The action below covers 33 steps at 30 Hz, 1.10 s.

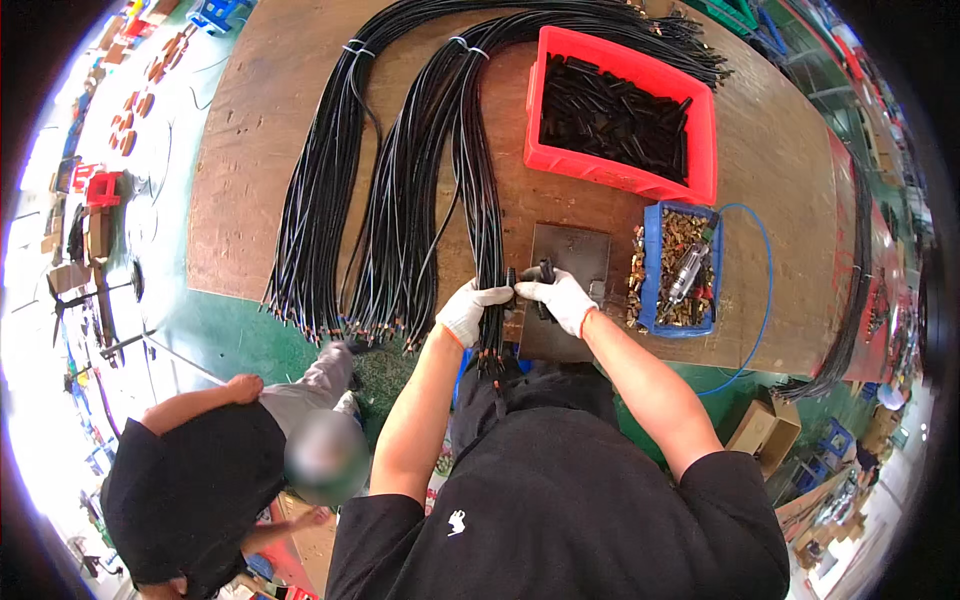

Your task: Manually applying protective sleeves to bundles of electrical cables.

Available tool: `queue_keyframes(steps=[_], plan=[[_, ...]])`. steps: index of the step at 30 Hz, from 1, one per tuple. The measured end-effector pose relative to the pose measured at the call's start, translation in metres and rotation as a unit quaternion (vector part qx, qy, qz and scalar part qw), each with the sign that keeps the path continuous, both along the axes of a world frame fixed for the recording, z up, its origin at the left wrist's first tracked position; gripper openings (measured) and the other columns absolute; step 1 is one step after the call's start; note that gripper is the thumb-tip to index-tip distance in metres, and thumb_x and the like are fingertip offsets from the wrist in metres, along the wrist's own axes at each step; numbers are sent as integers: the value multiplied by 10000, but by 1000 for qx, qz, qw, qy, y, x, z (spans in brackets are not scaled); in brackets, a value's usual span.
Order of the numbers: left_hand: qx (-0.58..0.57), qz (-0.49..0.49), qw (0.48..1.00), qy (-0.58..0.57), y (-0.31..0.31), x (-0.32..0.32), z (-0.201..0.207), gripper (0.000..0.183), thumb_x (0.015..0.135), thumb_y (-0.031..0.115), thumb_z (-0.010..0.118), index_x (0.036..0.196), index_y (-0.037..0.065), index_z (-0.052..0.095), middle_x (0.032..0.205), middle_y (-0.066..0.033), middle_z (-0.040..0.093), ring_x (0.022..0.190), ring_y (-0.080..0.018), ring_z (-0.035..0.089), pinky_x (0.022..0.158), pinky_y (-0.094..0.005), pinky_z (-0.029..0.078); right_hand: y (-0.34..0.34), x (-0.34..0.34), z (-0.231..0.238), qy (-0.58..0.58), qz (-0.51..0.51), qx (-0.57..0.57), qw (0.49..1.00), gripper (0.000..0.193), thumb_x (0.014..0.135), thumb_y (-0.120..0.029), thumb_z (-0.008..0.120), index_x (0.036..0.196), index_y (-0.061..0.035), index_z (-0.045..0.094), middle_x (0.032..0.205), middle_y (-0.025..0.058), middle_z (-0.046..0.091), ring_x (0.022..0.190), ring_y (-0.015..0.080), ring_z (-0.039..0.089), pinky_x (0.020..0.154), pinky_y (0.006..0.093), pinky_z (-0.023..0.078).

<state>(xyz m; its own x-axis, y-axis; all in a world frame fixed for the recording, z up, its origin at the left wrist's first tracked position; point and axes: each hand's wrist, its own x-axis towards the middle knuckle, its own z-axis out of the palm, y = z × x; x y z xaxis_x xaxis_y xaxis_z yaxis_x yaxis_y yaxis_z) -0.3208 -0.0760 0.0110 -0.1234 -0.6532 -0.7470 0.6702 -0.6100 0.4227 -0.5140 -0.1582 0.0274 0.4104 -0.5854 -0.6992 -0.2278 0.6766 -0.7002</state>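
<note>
My left hand [464, 312], in a white glove, is closed round the lower part of a bundle of black cables [487, 225], whose copper-coloured ends hang past the table edge. My right hand [562, 300], also gloved, is closed on some short black sleeves [546, 275]; how many is hidden by the fingers. Both thumbs nearly meet beside the bundle, with a small black piece [511, 280] between them. Under the right hand lies a dark metal plate [575, 246]. Two more cable bundles, the nearer one [400, 240] and the farther one [322, 195], spread out to the left.
A red bin [622, 181] of black sleeves stands at the back. Right of my hand, a blue bin [652, 262] holds brass fittings and a silver air tool [690, 270] with a blue hose [768, 280]. Another person [195, 470] is at the lower left, beyond the wooden table [240, 200].
</note>
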Motion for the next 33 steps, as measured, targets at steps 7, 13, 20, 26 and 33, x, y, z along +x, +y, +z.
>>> queue_keyframes(steps=[7, 13, 20, 26, 33], plan=[[-10, 8, 999, 52, 1, -10, -12, 176, 922, 73, 775, 1097, 86, 756, 955, -49, 761, 785, -197, 712, 716, -377, 602, 3, 4, -4, -68, -36, 82, 994, 222, 956, -153, 776, 1122, -7, 752, 1014, 51, 752, 931, 156, 689, 843, 327, 550], [81, -19, 996, 19, -9, -9, 12, 128, 923, 142, 771, 1022, 84, 715, 875, -53, 721, 721, -232, 707, 642, -401, 591, -1, -29, 7, -7, 5, 15, 1000, 253, 890, -174, 815, 1098, -41, 761, 932, 14, 733, 820, 125, 659, 755, 310, 525], [81, -56, 995, 31, -18, -12, 8, 125, 898, 140, 779, 989, 84, 714, 826, -53, 711, 701, -221, 695, 637, -407, 584, 27, -83, 25, 43, 115, 52, 991, 381, 875, -147, 838, 1206, -4, 715, 979, 23, 727, 881, 117, 659, 838, 317, 543], [103, -83, 991, 25, -31, -28, 16, 175, 907, 143, 768, 1072, 87, 748, 896, -41, 750, 736, -196, 698, 637, -379, 576, 41, -109, 25, 54, 113, 88, 988, 509, 849, -231, 862, 1263, 16, 698, 1115, 52, 728, 1020, 148, 660, 945, 327, 523], [57, 4, 998, 7, -30, -53, -2, 130, 940, 91, 702, 1040, 35, 761, 880, -62, 757, 709, -194, 715, 652, -352, 606, 36, -130, 41, 42, 187, 53, 980, 444, 865, -202, 849, 1231, 4, 705, 1050, 25, 731, 977, 115, 652, 892, 310, 533]])
